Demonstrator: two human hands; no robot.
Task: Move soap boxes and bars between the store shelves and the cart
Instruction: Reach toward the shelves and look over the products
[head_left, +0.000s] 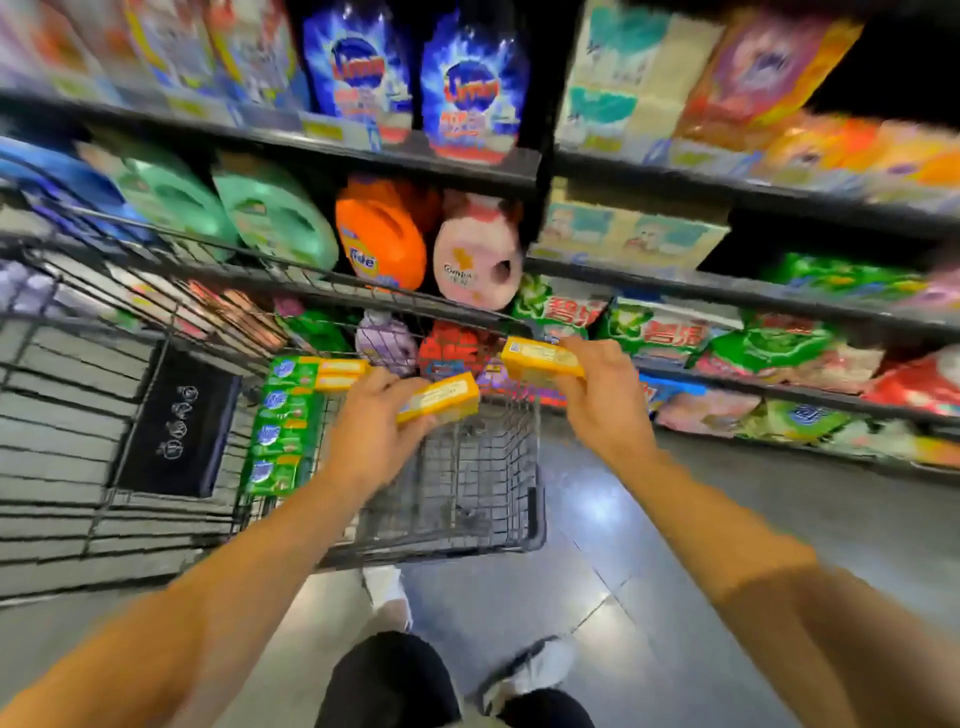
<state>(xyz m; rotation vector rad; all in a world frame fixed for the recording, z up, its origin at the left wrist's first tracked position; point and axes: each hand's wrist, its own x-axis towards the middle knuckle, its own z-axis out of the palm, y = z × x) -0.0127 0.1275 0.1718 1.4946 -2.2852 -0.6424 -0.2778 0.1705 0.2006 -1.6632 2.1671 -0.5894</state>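
A store aisle fills the frame, blurred by motion. Dark metal shelves (727, 193) cross the upper half, packed with detergent bags, an orange jug (382, 234) at centre and green packs along the right. The floor (597, 525) is grey, glossy tile that catches the ceiling light, in the lower middle.

A wire cart (470, 499) stands at centre left, its rim running toward the upper left. Inside it, along the left wall, lies a row of green soap packs (280, 426), with yellow boxes (337, 375) at the far end of the row.

The left hand (371, 426) grips a yellow soap box (439, 397) over the cart, fingers curled round its near end. The right hand (597, 387) holds a second yellow box (540, 358) just above the cart's far rim, pinched at its right end. The two boxes are near each other, not touching.
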